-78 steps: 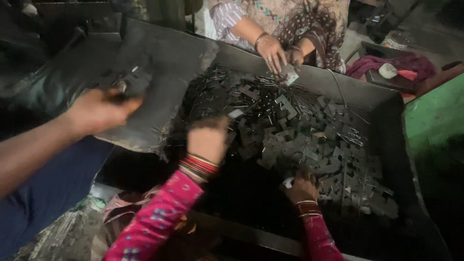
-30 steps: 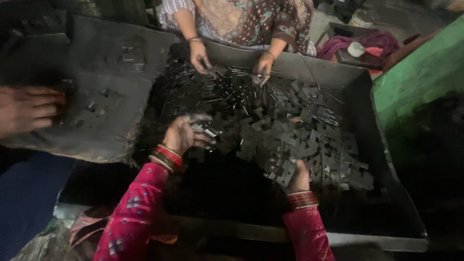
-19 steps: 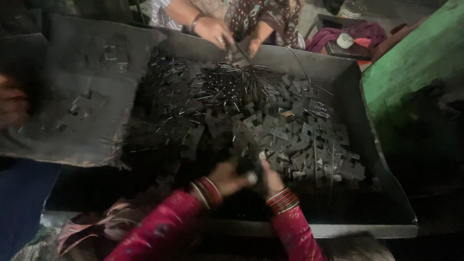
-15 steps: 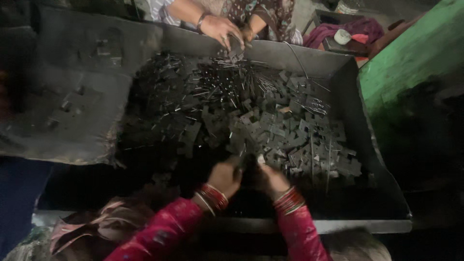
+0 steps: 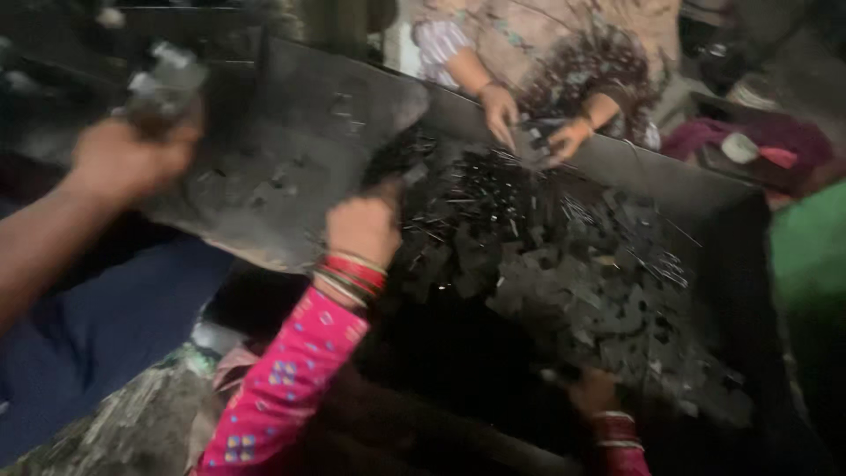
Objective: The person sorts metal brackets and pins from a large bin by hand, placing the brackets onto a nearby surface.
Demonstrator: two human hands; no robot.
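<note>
No packages stood anywhere about the work. No labels or signs showed either. No screens were there.

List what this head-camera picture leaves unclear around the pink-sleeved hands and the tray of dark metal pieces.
- Left hand: only its back shows at the pile's edge, so any grip is hidden.
- Right hand: dark and half buried under the metal pieces; fingers unseen.
- Metal pieces: motion blur hides their shapes.
- Tray: near rim lost in shadow.
- Co-worker's hand at left: blurred, its object unclear.
</note>
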